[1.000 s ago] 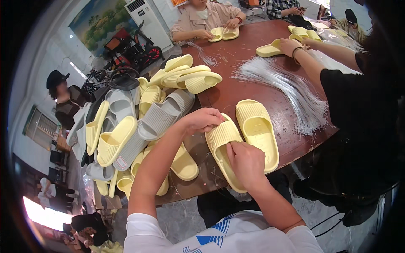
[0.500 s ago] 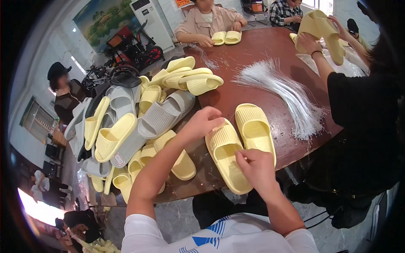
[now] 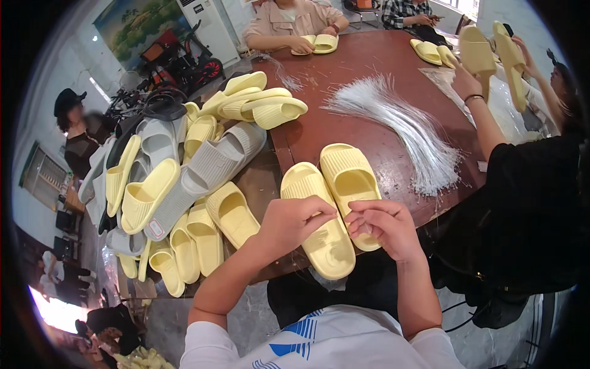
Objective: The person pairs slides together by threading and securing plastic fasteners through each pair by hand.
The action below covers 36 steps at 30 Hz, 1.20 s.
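Two yellow slide sandals lie side by side at the table's near edge, the left slipper (image 3: 329, 246) a little closer to me than the right slipper (image 3: 350, 178). Over the left slipper is my left hand (image 3: 294, 224), thumb and forefinger pinched together. My right hand (image 3: 386, 229) hovers above the near end of the right slipper, its fingers curled and thumb against fingertips. Whatever either pinch holds is too thin or hidden to make out. Beyond the pair lies a fanned bundle of thin white plastic strands (image 3: 409, 132).
A heap of yellow and grey slippers (image 3: 212, 163) covers the table's left side. Across the brown table (image 3: 362, 55), a person (image 3: 292, 24) handles a yellow pair. To the right, a person in black (image 3: 522, 178) holds up two slippers beside clear plastic wrapping.
My left hand has come down and right from the left slipper's strap toward my right hand. The person at right has separated the slippers they hold up. The view has shifted slightly.
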Each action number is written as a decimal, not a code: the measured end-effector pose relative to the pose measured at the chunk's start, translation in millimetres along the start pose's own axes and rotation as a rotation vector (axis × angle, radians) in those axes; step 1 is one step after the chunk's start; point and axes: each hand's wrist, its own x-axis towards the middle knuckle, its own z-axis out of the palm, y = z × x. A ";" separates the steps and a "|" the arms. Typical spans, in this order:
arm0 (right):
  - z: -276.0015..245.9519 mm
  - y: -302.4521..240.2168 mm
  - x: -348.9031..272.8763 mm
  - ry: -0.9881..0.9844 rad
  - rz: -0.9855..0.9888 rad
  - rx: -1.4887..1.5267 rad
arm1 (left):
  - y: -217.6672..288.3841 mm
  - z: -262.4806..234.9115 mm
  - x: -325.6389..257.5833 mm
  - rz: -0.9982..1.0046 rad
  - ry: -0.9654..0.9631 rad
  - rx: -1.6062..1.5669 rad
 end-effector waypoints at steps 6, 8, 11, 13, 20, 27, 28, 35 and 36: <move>-3.9 2.3 2.3 -0.064 -0.004 -0.126 | -3.4 8.2 -0.7 0.128 0.096 -0.098; -3.9 3.1 3.8 -0.038 0.018 -0.154 | -6.0 7.8 -2.7 0.159 0.102 -0.095; -4.2 1.6 5.6 -0.048 0.044 -0.138 | -9.1 7.8 -5.8 0.222 0.115 -0.087; -3.5 0.4 7.4 -0.051 0.059 -0.131 | -9.4 8.3 -7.2 0.233 0.089 -0.063; -2.7 4.4 11.7 -0.037 0.053 -0.172 | -10.6 10.4 -9.8 0.196 0.023 -0.059; -3.8 10.1 12.4 -0.035 0.032 -0.229 | -7.4 9.8 -11.2 0.059 -0.042 -0.097; -4.0 10.4 12.6 -0.042 0.027 -0.226 | -7.3 10.0 -11.4 0.059 -0.040 -0.103; -3.3 16.2 12.0 0.013 -0.019 -0.196 | -4.1 6.8 -9.7 0.062 -0.045 -0.061; -3.3 17.0 11.8 0.022 -0.035 -0.179 | -2.6 6.0 -9.7 0.078 -0.038 -0.054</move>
